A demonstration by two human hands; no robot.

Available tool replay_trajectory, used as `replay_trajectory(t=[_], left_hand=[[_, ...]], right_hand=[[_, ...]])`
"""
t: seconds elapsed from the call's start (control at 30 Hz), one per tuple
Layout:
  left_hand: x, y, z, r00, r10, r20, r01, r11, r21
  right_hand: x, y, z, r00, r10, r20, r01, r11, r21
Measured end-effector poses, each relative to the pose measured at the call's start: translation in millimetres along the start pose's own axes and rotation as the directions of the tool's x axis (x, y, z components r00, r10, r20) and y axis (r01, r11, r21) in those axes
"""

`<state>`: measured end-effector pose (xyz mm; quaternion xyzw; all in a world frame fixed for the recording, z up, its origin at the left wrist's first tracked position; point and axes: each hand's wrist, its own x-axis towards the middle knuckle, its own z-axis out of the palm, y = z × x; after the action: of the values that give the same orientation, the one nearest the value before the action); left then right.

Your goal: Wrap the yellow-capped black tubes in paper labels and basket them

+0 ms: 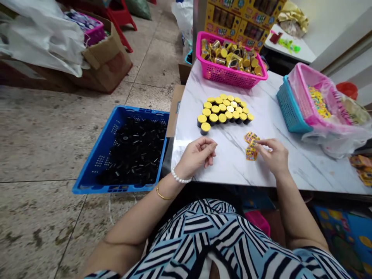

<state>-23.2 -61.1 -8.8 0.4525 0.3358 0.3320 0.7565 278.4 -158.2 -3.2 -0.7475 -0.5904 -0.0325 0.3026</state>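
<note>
My left hand (200, 153) hovers over the table's near edge, fingers curled and thumb against the index finger. Whatever may be between those fingertips is too small or hidden to make out. My right hand (274, 155) pinches at a small pile of yellow printed cards (251, 154), with the fingertips on one small card. Beyond both hands stands a cluster of small black tubs with yellow lids (222, 117), upright and close together. One lidded tub (205, 128) is nearest my left hand, a short way in front of it.
A pink basket (232, 79) of filled tubs stands at the back, before stacked yellow boxes (223, 19). On the right, a lined pink basket (300, 83) sits in a blue basket (290, 112). A blue crate (100, 155) of black pieces lies left of the white table (188, 97).
</note>
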Motion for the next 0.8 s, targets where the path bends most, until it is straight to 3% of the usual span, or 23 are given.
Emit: replay_trajectory(t=[0.1,0.2,0.3,0.37,0.47,0.63,0.7,0.8], left_hand=[[5.3,-0.4,-6.3,0.972,0.147,-0.183,-0.111,0.975,0.193],[17.5,4.8,-15.6,0.875,0.403,-0.268,-0.213,0.818,0.534],[34.1,12.6,-21.2,0.768,0.615,-0.18,-0.212,0.509,0.835],[43.9,16.0,-21.3,0.762,0.644,-0.074,-0.194,0.335,0.922],[49.9,15.9,-16.1,0.766,0.642,0.027,-0.176,0.169,0.97],[39.6,5.5,-5.1,0.758,0.633,0.154,-0.239,0.051,0.97],[36.9,2.7,-6.0,0.764,0.624,0.165,-0.247,0.046,0.968],[37.4,4.1,-11.6,0.735,0.671,0.095,-0.218,0.101,0.971]], right_hand=[[-28.3,9.3,14.9,0.999,-0.031,-0.011,0.031,0.998,0.054],[-36.8,11.1,25.2,0.995,-0.09,-0.053,0.091,0.996,0.02],[-36.9,9.0,27.8,0.985,-0.165,-0.052,0.164,0.986,-0.01],[-37.1,7.2,27.5,0.98,-0.196,-0.042,0.197,0.98,0.019],[-38.9,5.2,26.8,0.975,-0.218,-0.032,0.22,0.974,0.061],[-42.5,4.6,23.3,0.978,-0.207,-0.025,0.208,0.977,0.051],[-44.7,5.4,20.4,0.979,-0.2,-0.032,0.202,0.977,0.061],[-46.6,6.5,17.6,0.982,-0.185,-0.024,0.186,0.98,0.069]])
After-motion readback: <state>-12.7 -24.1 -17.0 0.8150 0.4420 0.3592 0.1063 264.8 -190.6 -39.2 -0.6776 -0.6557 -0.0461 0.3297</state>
